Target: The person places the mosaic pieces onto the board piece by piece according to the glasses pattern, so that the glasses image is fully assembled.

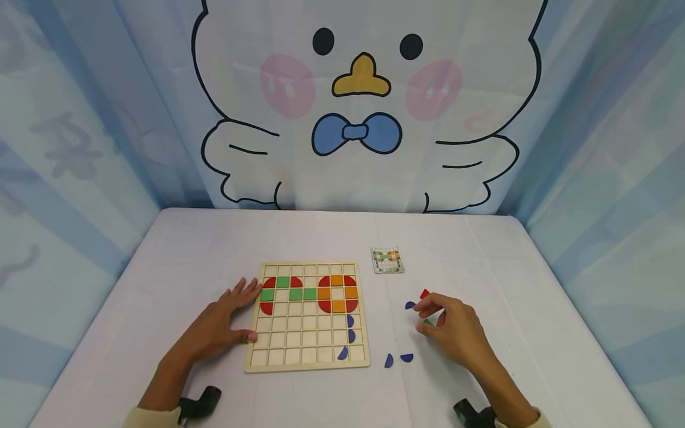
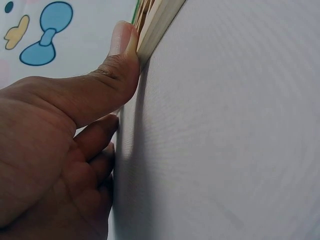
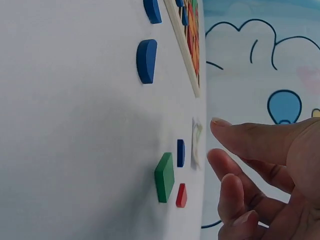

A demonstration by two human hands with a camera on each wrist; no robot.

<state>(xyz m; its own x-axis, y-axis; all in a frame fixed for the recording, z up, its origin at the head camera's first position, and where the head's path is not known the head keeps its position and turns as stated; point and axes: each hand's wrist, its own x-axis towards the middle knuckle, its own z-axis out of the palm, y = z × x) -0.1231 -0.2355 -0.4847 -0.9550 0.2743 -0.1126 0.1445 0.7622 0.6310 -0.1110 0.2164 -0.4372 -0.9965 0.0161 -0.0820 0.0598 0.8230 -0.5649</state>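
Observation:
A wooden grid board (image 1: pixel 307 368) lies on the table, with red quarter-round, green square (image 1: pixel 282 282) and orange square (image 1: pixel 336 280) pieces in its upper rows. Blue half-round pieces (image 1: pixel 351 336) sit lower down near its right side. My left hand (image 1: pixel 216 324) rests against the board's left edge; its thumb (image 2: pixel 122 50) touches the frame. Over the loose pieces hovers my right hand (image 1: pixel 455 327), thumb and fingertips apart with nothing between them. Below it are a green piece (image 3: pixel 164 177), a blue half-round (image 3: pixel 180 153) and a red piece (image 3: pixel 181 195).
Two more blue half-rounds, one (image 1: pixel 389 361) and another (image 1: pixel 407 358), lie off the board's lower right corner. A small pattern card (image 1: pixel 387 260) lies beyond the board's upper right corner. A printed curtain (image 1: pixel 358 178) stands behind the white table (image 1: pixel 214 238).

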